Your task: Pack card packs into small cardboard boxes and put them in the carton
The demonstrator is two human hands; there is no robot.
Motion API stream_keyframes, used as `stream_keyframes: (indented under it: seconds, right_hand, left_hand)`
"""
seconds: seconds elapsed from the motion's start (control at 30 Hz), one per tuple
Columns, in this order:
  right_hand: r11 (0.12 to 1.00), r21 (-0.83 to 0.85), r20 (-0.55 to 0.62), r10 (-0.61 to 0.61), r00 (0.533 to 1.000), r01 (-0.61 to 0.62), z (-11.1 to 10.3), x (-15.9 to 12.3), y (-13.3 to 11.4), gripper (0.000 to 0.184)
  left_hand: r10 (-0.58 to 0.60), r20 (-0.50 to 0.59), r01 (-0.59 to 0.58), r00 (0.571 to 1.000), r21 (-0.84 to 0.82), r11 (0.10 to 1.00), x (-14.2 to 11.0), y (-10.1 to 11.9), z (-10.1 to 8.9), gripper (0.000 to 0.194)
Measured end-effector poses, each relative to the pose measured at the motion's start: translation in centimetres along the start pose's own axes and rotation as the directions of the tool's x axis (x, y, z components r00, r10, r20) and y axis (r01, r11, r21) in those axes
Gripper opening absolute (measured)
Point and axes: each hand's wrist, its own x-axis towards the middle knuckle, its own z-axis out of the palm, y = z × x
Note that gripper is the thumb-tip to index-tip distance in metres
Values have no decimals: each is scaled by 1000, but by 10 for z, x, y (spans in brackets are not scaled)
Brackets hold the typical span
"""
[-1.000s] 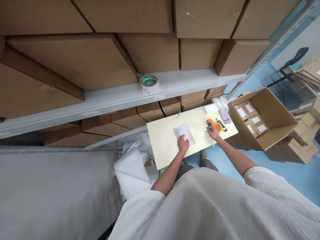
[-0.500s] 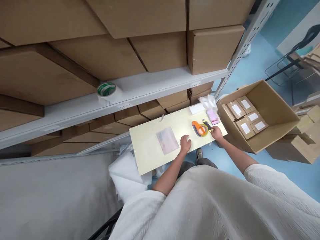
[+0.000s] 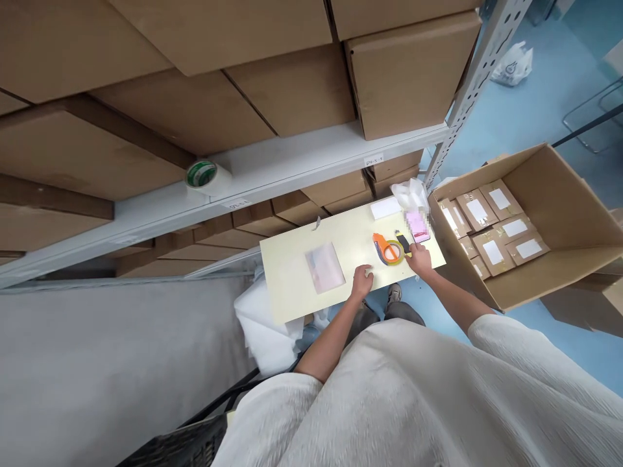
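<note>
A pale yellow table top [image 3: 292, 285] lies below me. On it my left hand [image 3: 363, 281] rests near the front edge, fingers curled loosely, holding nothing that I can see. A flat clear packet [image 3: 324, 267] lies just left of that hand, apart from it. My right hand [image 3: 419, 259] touches the black handle of an orange tape dispenser [image 3: 388, 249] with a yellow roll; the fingers curl at it, grip unclear. A pink blurred object [image 3: 418, 225] and a white pad [image 3: 385, 207] lie behind.
An open cardboard box [image 3: 559, 214] with several small labelled cartons stands right of the table. A grey shelf [image 3: 292, 172] carries big cartons and a green-and-white tape roll [image 3: 201, 174]. White wrapping sheets [image 3: 260, 327] lie on the blue floor at left.
My left hand has left the clear packet and drawn back to the table's front edge. My right hand slid to the dispenser's handle. The view swung right.
</note>
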Motion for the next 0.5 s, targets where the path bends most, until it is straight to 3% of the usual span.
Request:
stream_keyframes:
  seconds: [0.17, 0.33, 0.4, 0.5]
  right_hand:
    - [996, 72, -2, 57, 998, -57, -7, 1, 0, 24]
    - [925, 364, -92, 154, 984, -111, -33, -6, -10, 37]
    - [828, 553, -96, 171, 981, -90, -45, -7, -27, 51]
    - [575, 817, -22, 105, 994, -43, -59, -5, -68, 62]
  left_hand:
    - [-36, 18, 37, 999, -10, 999, -1, -2, -5, 34]
    - [-8, 29, 10, 1000, -45, 999, 2, -3, -6, 32]
    - [7, 34, -5, 999, -56, 998, 2, -4, -7, 33]
    - [22, 37, -20, 999, -64, 998, 2, -9, -11, 33]
